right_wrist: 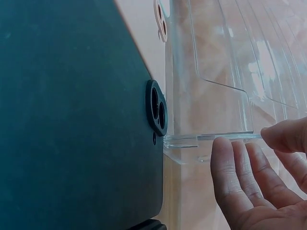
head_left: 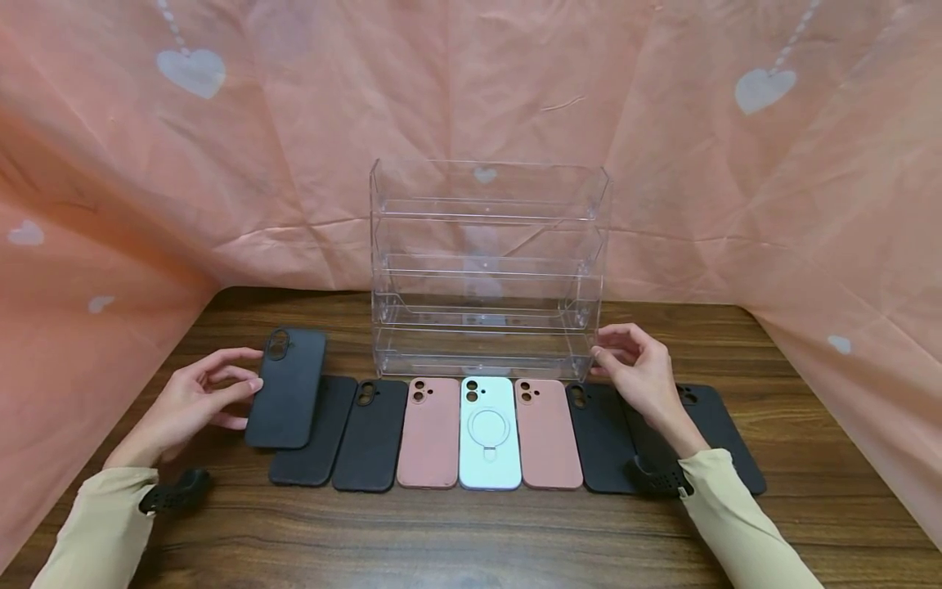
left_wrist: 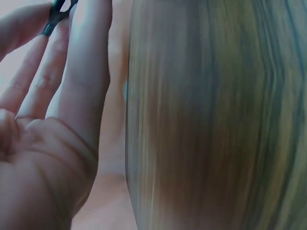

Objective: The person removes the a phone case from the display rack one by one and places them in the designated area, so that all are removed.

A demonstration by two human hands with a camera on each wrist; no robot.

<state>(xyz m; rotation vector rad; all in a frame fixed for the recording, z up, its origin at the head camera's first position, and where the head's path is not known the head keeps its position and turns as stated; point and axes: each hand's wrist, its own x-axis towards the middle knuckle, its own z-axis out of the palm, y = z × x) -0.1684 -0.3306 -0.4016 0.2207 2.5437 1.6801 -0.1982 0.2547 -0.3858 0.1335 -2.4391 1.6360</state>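
Observation:
My left hand (head_left: 193,401) pinches a black phone case (head_left: 289,393) by its left edge between thumb and fingers. The case is tilted up, overlapping the leftmost black case (head_left: 315,442) of the row. Only a dark corner of the held case (left_wrist: 58,17) shows in the left wrist view, at the fingertips. At the right side of a clear tiered acrylic rack (head_left: 486,364), my right hand (head_left: 636,372) grips the side panel's edge. Up close, the fingertips and thumb meet the rack's edge (right_wrist: 225,136). A black case (right_wrist: 81,120) lies beside this hand.
Along the rack's front runs a row of cases: black (head_left: 370,442), pink (head_left: 428,442), white with a ring (head_left: 489,458), pink (head_left: 550,442), then black ones (head_left: 603,442) partly under my right arm. A pink curtain (head_left: 486,82) surrounds the wooden table (head_left: 441,540).

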